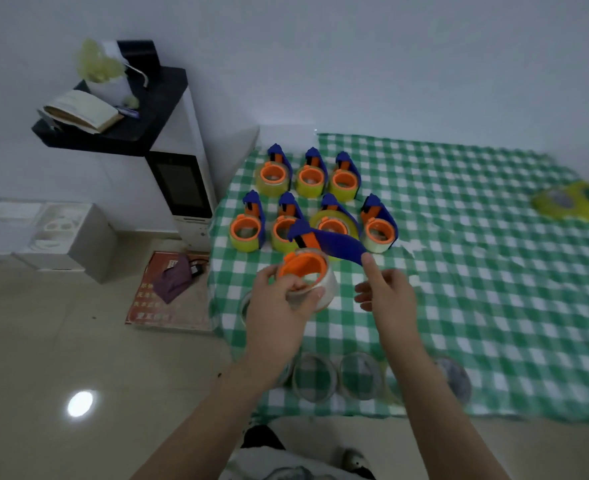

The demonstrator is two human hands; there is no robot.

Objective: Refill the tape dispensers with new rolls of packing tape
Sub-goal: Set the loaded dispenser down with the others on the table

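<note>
Clear tape roll (pixel 324 289) clamped in left hand (pixel 279 306); right hand (pixel 390 296), fingers apart, should steady the blue dispenser (pixel 331 242) just above its fingertip.

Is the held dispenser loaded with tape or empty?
Loaded: a clear tape roll sits around the orange hub of the dispenser, gripped by the left hand.

Dim, bluish light; a lamp's glare spot (pixel 80 403) shines on the floor (pixel 44 341); edges bend and blur, especially at right.
</note>
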